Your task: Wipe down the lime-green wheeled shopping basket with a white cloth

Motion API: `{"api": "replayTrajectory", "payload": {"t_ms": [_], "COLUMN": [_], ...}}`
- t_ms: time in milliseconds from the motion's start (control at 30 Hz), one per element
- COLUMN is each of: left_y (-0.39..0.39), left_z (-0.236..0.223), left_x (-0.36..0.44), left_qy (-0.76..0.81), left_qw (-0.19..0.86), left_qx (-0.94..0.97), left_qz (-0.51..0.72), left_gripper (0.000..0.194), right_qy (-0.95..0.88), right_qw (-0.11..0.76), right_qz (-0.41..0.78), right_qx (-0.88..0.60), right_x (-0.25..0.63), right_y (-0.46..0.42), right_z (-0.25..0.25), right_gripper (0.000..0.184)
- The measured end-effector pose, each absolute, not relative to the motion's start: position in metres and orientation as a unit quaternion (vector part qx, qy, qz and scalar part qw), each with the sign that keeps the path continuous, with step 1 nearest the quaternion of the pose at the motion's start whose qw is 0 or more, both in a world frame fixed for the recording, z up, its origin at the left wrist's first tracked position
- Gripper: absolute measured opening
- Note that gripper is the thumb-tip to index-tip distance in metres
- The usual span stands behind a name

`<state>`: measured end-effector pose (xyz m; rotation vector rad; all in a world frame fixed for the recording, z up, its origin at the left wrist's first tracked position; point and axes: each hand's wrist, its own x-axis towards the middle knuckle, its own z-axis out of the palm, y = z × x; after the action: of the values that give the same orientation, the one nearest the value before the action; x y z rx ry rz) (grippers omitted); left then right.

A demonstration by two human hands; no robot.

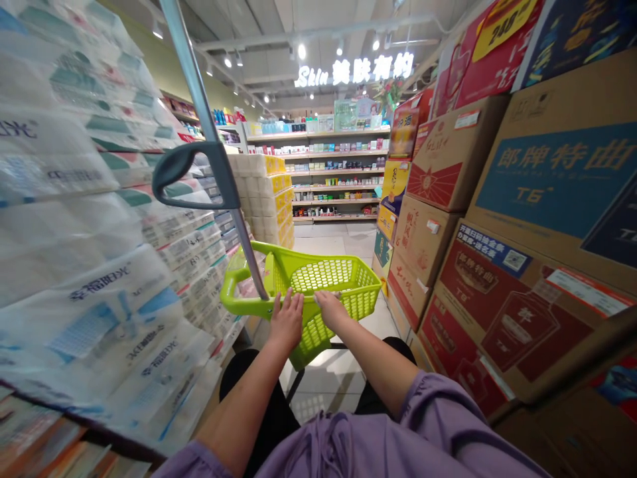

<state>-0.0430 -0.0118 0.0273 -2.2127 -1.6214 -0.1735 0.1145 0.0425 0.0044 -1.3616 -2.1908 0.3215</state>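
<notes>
A lime-green shopping basket cart [365, 282] with lattice sides stands in front of me, tilted in view. Its metal pole [251, 259] rises on the left to a grey loop handle [229, 176]. My left hand [287, 318] lies on the near rim beside the pole's foot, its fingers stretched out over the edge. Just to the right, my right hand [332, 311] is closed at the same rim, with curled fingers. A small whitish bit shows by its fingertips, too small to name. The basket's visible inside is bare lattice.
Wrapped tissue packs [119, 285] are stacked high on the left. Cardboard cartons [537, 299] form a wall on the right. Ahead, yellow-and-white paper packs [269, 192] stand before shelves [338, 156] of small goods. Pale tiled floor [331, 231] runs between.
</notes>
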Motion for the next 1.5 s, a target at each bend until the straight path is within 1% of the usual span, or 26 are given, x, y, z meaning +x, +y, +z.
{"api": "replayTrajectory", "payload": {"t_ms": [133,233,333,433,533,567,600,667,767,867,967,1067,1133,1167,1267,1367,1433,1500], "left_y": [-0.013,-0.012,-0.012,-0.012,-0.014,-0.014,-0.014,-0.015,-0.014,-0.015,-0.016,-0.017,-0.017,-0.017,-0.018,-0.020,-0.021,-0.021], "left_z": [0.028,0.027,0.028,0.031,0.036,0.038,0.040,0.043,0.046,0.046,0.045,0.045,0.045,0.044,0.042,0.039,0.038,0.037], "left_x": [-0.044,-0.041,-0.041,-0.047,-0.060,-0.063,-0.065,-0.065,-0.057,-0.049,-0.047,-0.046,-0.046,-0.045,-0.046,-0.052,-0.055,-0.057], "left_qy": [-0.577,-0.578,-0.576,-0.567,-0.572,-0.576,-0.579,-0.586,-0.604,-0.614,-0.613,-0.610,-0.607,-0.604,-0.593,-0.583,-0.577,-0.577], "left_qw": [0.190,0.194,0.200,0.211,0.237,0.242,0.243,0.234,0.220,0.214,0.208,0.207,0.220,0.230,0.253,0.257,0.254,0.253], "left_qx": [-0.792,-0.790,-0.791,-0.795,-0.784,-0.780,-0.777,-0.774,-0.765,-0.758,-0.761,-0.763,-0.761,-0.759,-0.757,-0.762,-0.766,-0.765], "left_qz": [-0.063,-0.063,-0.061,-0.052,-0.044,-0.042,-0.042,-0.040,-0.042,-0.049,-0.048,-0.051,-0.068,-0.079,-0.103,-0.114,-0.123,-0.133], "left_gripper": [0.058,0.060,0.060,0.057,0.058,0.058,0.059,0.060,0.060,0.060,0.061,0.063,0.062,0.061,0.057,0.058,0.058,0.056], "right_qy": [-0.788,-0.781,-0.801,-0.819,-0.805,-0.796,-0.788,-0.784,-0.804,-0.814,-0.796,-0.774,-0.775,-0.781,-0.804,-0.815,-0.800,-0.777], "right_qw": [0.257,0.249,0.254,0.269,0.274,0.273,0.274,0.278,0.293,0.307,0.300,0.278,0.262,0.258,0.273,0.301,0.300,0.289], "right_qz": [0.117,0.121,0.127,0.129,0.131,0.134,0.138,0.149,0.165,0.165,0.160,0.173,0.187,0.193,0.199,0.169,0.140,0.137], "right_qx": [-0.548,-0.560,-0.527,-0.491,-0.510,-0.523,-0.533,-0.534,-0.491,-0.464,-0.501,-0.543,-0.544,-0.535,-0.490,-0.466,-0.500,-0.541], "right_x": [0.139,0.123,0.096,0.091,0.108,0.113,0.115,0.108,0.080,0.071,0.093,0.111,0.104,0.097,0.081,0.095,0.116,0.129], "right_y": [0.049,0.052,0.048,0.042,0.040,0.041,0.042,0.043,0.041,0.036,0.036,0.041,0.042,0.042,0.036,0.028,0.026,0.027], "right_z": [-0.001,0.004,0.010,0.011,0.008,0.008,0.009,0.015,0.027,0.030,0.023,0.021,0.027,0.030,0.034,0.024,0.013,0.007], "right_gripper": [0.044,0.038,0.035,0.042,0.056,0.058,0.057,0.050,0.038,0.039,0.044,0.035,0.027,0.026,0.037,0.049,0.053,0.053]}}
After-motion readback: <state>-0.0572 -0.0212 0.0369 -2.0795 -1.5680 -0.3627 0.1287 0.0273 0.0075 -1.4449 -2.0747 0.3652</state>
